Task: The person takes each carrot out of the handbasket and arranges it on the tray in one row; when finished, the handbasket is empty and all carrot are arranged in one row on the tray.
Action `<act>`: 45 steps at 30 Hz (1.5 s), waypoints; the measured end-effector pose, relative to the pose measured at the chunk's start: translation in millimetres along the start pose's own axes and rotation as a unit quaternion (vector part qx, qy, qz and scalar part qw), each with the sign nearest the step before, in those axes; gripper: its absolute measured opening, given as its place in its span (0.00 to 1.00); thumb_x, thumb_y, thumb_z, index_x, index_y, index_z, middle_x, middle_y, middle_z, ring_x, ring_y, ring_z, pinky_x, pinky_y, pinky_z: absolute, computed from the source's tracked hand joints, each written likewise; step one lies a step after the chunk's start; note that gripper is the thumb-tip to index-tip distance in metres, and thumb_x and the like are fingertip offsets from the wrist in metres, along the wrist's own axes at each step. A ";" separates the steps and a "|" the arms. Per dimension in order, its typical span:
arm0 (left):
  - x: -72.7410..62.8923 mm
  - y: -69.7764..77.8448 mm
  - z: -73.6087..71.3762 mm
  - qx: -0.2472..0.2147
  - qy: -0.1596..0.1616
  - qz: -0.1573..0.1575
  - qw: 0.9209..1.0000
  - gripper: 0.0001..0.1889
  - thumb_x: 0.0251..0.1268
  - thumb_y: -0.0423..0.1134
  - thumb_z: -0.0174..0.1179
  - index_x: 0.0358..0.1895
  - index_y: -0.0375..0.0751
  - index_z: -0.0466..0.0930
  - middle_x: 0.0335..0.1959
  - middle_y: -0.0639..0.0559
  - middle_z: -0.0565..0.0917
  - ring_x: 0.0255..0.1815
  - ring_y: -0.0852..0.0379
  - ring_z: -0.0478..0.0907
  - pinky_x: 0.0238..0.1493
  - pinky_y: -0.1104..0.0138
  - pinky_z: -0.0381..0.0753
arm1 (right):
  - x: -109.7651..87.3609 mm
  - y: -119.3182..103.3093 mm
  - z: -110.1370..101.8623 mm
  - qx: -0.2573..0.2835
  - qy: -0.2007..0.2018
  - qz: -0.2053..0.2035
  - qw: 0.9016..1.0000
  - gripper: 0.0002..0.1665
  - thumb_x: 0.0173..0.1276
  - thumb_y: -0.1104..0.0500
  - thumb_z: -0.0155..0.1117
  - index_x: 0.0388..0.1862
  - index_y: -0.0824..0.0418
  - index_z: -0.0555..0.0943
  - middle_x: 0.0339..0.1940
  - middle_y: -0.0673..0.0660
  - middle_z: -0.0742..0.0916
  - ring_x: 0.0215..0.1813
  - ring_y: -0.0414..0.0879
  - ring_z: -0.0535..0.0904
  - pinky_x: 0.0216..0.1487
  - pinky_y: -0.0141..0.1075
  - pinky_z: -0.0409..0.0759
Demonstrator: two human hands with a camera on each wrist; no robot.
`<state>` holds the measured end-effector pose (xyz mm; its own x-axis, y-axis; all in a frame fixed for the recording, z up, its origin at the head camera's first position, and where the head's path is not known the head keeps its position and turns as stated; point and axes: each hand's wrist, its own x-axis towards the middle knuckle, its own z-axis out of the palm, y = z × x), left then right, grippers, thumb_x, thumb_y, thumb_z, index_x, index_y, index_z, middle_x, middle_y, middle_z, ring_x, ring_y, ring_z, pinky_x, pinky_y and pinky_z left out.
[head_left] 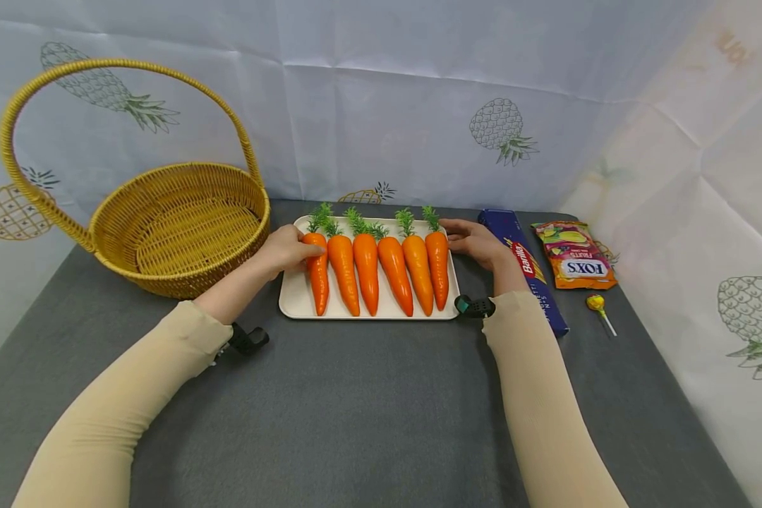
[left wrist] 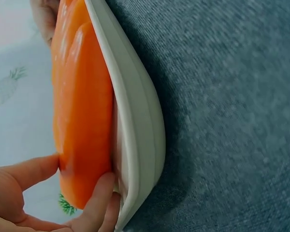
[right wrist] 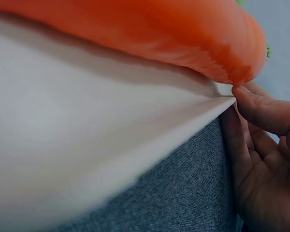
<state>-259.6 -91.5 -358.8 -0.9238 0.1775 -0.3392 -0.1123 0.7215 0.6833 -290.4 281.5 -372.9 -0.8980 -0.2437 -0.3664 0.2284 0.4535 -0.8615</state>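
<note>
Several orange carrots [head_left: 369, 275] with green frond tops lie side by side on a cream tray [head_left: 301, 305]. My left hand [head_left: 286, 248] is at the tray's left side and pinches the leftmost carrot [head_left: 318, 282] near its leafy end. In the left wrist view, thumb and fingers [left wrist: 97, 200] press that carrot from two sides. At the far right corner of the tray, my right hand [head_left: 476, 243] holds the rim beside the rightmost carrot [head_left: 439, 271]. The right wrist view shows its thumb [right wrist: 261, 110] over the rim, with other fingers below it.
A yellow wicker basket [head_left: 184, 271] with a tall handle stands left of the tray. A blue Barilla spaghetti box [head_left: 511, 229] lies partly behind my right forearm. Farther right are a Fox's candy bag [head_left: 574, 254] and a yellow lollipop [head_left: 597, 303] on the grey tabletop [head_left: 368, 402].
</note>
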 end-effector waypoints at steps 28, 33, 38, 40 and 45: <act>-11.5 5.5 -2.3 0.075 0.046 0.032 0.996 0.38 0.71 0.44 0.51 0.74 0.22 0.48 0.71 0.21 0.54 0.66 0.30 0.66 0.64 0.43 0.74 | 1.0 -1.2 -0.9 0.001 -0.006 -0.001 1.000 0.37 0.73 0.70 0.52 0.79 0.62 0.57 0.78 0.66 0.64 0.77 0.61 0.62 0.80 0.54 0.62; -16.8 5.7 0.1 0.091 0.069 0.047 0.992 0.35 0.72 0.43 0.50 0.72 0.22 0.51 0.68 0.22 0.56 0.57 0.32 0.69 0.57 0.44 0.75 | 1.7 -0.7 -1.2 -0.007 -0.005 -0.003 1.000 0.37 0.73 0.70 0.52 0.79 0.62 0.57 0.78 0.66 0.64 0.77 0.61 0.62 0.79 0.54 0.62; -16.8 4.6 1.8 0.094 0.100 0.067 0.988 0.33 0.71 0.42 0.50 0.70 0.22 0.55 0.67 0.22 0.56 0.58 0.32 0.65 0.59 0.44 0.71 | 8.7 7.3 -2.3 -0.026 0.007 -0.010 1.000 0.37 0.74 0.69 0.53 0.79 0.60 0.58 0.78 0.65 0.66 0.77 0.60 0.63 0.79 0.54 0.64; -17.7 5.0 3.7 0.086 0.109 0.075 0.987 0.33 0.72 0.41 0.50 0.72 0.23 0.54 0.68 0.23 0.55 0.62 0.31 0.63 0.61 0.43 0.70 | 13.0 12.7 -3.3 -0.034 0.012 -0.012 0.999 0.36 0.75 0.68 0.52 0.79 0.59 0.57 0.78 0.65 0.66 0.77 0.60 0.64 0.78 0.54 0.65; -20.2 5.8 11.7 0.072 0.134 0.106 0.983 0.32 0.73 0.38 0.50 0.74 0.27 0.53 0.69 0.26 0.53 0.70 0.30 0.54 0.68 0.42 0.65 | 14.1 14.0 -3.1 -0.021 0.028 -0.003 0.999 0.32 0.78 0.66 0.49 0.78 0.58 0.60 0.77 0.63 0.67 0.76 0.58 0.66 0.77 0.52 0.68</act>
<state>-237.3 -83.0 -355.5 -0.9864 0.1645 -0.0035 0.1275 0.7777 0.6156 -301.0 287.1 -389.0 -0.9197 -0.1982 -0.3390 0.2072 0.4884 -0.8477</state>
